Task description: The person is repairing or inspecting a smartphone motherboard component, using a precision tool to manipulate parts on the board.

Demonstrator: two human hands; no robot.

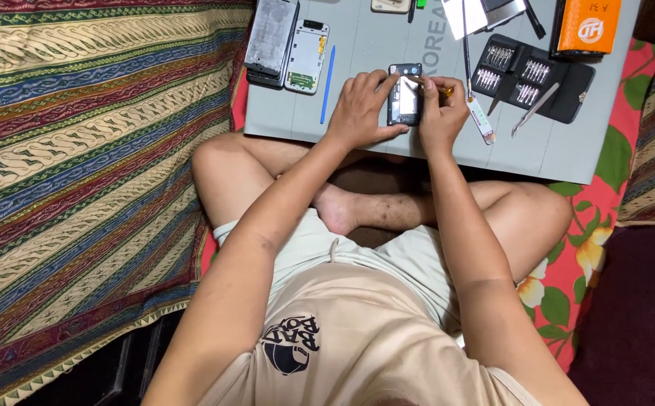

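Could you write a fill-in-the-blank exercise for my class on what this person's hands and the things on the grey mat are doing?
1. The left hand steadies an opened ____ on the grey mat.
2. The right hand holds a thin tool with a ____ handle against the device.
3. The long thin pry tool lying left of the hands is ____ in colour.
4. The open black case right of the hands holds screwdriver ____.

Missing words: phone; yellow; blue; bits
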